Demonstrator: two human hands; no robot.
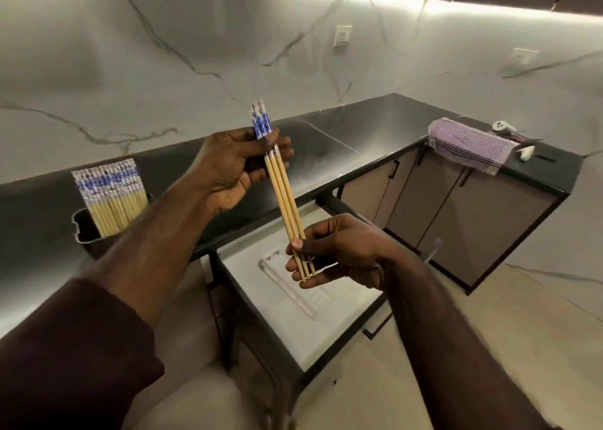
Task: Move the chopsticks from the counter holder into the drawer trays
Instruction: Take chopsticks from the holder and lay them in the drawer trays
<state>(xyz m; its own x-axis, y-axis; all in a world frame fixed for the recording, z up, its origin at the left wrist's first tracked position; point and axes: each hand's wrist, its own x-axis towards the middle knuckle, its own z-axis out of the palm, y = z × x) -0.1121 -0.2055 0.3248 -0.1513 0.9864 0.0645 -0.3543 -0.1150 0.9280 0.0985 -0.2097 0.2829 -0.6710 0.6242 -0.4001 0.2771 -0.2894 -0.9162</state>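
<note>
— What have I got up?
— A small bundle of chopsticks (pixel 283 198), bamboo with blue-white tops, tilted above the open drawer (pixel 342 325) and its clear tray (pixel 293 286). More stand in the black holder (pixel 85 234).

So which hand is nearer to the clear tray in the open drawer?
Right. The right hand grips the narrow ends of the chopsticks directly above the clear tray; the left hand holds their patterned ends higher up, over the counter edge.
</note>
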